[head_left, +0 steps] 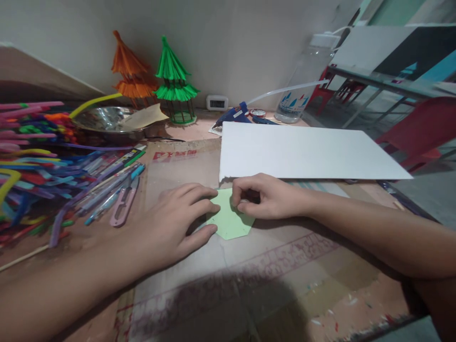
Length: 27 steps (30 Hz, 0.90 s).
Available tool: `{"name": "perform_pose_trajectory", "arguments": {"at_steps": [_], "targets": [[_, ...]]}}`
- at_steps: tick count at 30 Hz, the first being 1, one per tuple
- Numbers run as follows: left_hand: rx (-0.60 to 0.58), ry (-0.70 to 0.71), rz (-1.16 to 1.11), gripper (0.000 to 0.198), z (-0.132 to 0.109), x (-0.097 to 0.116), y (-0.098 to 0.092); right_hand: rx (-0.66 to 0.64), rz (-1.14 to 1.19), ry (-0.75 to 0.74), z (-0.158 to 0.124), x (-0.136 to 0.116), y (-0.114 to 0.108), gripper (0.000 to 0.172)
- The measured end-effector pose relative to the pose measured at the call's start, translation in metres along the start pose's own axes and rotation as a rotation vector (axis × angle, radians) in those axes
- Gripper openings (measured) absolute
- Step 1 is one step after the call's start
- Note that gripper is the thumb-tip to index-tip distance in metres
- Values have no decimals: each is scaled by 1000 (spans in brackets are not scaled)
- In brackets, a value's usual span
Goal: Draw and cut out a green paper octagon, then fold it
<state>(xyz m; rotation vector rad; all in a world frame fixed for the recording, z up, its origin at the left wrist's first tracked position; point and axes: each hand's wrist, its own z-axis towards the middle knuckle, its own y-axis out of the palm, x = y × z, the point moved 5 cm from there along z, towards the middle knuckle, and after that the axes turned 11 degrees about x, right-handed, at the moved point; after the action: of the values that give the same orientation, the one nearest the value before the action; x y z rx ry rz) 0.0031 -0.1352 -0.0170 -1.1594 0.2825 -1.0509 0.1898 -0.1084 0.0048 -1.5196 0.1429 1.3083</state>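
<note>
A light green piece of paper or card with angled corners lies flat on the table in front of me. Small dark marks show near its edge. My left hand rests at its left side, fingers spread, the fingertips touching its edge. Over its upper right part is my right hand, thumb and forefinger curled together in a pinch. Whatever those fingers may hold is hidden or too small to make out.
A white board lies behind my right hand. Leftward are a pink cutter, pens and piled pipe cleaners. Behind stand a metal bowl, orange and green model towers, a blue glue gun and a bottle.
</note>
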Motion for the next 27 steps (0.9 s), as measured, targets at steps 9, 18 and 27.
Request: {"name": "perform_pose_trajectory", "arguments": {"at_steps": [9, 18, 27], "targets": [[-5, 14, 3, 24, 1, 1, 0, 56, 40, 44, 3, 4, 3, 6], [-5, 22, 7, 24, 0, 0, 1, -106, 113, 57, 2, 4, -1, 12], [5, 24, -3, 24, 0, 0, 1, -149, 108, 21, 2, 3, -1, 13]]}}
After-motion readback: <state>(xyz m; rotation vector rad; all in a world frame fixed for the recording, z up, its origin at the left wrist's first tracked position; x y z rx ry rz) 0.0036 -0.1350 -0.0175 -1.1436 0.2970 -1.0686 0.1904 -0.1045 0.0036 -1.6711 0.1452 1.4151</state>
